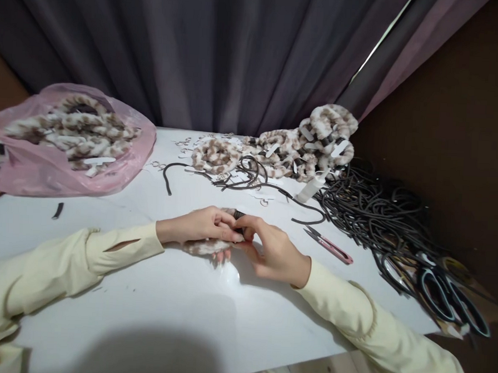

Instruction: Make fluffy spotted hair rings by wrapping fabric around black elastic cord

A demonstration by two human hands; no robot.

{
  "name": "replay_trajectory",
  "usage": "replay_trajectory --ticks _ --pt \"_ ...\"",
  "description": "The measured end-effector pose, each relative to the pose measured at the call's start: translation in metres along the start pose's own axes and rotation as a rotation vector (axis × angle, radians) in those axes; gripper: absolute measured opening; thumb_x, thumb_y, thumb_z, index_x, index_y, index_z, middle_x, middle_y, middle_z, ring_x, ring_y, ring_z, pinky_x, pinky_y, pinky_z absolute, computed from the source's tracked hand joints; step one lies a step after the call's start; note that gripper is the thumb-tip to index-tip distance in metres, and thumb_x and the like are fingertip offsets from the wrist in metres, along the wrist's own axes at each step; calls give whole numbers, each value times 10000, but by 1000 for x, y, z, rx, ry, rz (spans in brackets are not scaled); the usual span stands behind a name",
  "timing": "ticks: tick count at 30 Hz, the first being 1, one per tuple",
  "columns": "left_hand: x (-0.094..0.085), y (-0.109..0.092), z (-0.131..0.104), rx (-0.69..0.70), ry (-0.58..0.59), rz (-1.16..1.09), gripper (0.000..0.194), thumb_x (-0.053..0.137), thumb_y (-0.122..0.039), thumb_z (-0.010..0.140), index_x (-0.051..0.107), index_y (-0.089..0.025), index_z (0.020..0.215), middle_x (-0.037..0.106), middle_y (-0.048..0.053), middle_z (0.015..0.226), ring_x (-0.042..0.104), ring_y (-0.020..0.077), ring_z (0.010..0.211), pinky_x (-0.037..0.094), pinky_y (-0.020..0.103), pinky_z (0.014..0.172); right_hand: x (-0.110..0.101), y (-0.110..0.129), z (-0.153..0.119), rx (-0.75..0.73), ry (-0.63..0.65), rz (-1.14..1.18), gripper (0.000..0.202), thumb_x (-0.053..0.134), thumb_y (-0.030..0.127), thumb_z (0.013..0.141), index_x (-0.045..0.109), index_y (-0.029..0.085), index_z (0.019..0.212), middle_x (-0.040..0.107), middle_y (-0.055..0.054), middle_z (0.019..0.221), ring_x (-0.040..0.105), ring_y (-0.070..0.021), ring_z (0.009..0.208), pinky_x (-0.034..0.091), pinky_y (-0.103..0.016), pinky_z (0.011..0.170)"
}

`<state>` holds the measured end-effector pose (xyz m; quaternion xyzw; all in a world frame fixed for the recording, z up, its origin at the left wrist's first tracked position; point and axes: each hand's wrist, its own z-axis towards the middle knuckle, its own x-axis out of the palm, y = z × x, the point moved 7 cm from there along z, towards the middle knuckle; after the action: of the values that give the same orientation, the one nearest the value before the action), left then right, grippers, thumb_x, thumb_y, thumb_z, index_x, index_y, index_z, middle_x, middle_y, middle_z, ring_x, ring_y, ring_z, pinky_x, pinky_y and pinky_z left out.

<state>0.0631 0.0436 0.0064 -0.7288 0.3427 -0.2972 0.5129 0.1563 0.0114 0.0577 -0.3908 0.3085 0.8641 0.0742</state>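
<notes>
Near the middle of the white table, my left hand (208, 226) is wrapped round a fluffy white-and-brown fur ring (206, 246). Much of that ring lies hidden under the palm and fingers. A dark band (238, 214) shows on it between the two hands. My right hand (273, 248) meets the left from the other side, thumb and forefinger pinched at the dark part of the ring. What exactly the fingertips pinch is too small to make out. Pink-handled thread snips (329, 245) lie to the right of my right hand.
A pink plastic bag (124, 174) of fur rings stands left. More fur rings (331, 124) are piled at the back right, by a small white bottle (311, 187). Black cords (373, 209) heap along the right, with large scissors (452, 300) at the edge. A dark curtain (197, 50) hangs behind.
</notes>
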Motion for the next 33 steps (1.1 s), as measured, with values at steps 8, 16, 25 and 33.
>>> replay_trajectory --ticks 8,16,25,33 --pt "6 1 1 39 -131 53 315 593 -413 765 596 -129 902 546 -34 459 483 93 339 344 187 343 8 -5 0 -8 126 51 432 462 65 753 336 178 1150 569 -90 969 574 -164 772 479 -273 646" --pt "-9 0 -1 128 -346 -40 286 559 -409 789 542 -124 773 547 -30 499 493 76 384 397 179 386 -13 -20 11 237 57 101 138 522 240 810 489 163 701 506 -29 709 460 -123 635 411 -250 592" --pt "-12 -2 -5 167 -454 115 288 525 -429 810 544 -147 757 573 -22 553 545 91 476 433 195 474 17 -40 -3 675 284 426 312 452 367 863 612 119 761 504 22 525 449 -71 419 368 -197 466" --pt "-10 0 -4 117 -447 88 320 499 -446 818 550 -135 766 593 -2 594 565 106 477 452 220 484 13 -30 5 436 225 176 220 421 206 875 570 133 731 525 5 601 460 -78 503 362 -195 523"
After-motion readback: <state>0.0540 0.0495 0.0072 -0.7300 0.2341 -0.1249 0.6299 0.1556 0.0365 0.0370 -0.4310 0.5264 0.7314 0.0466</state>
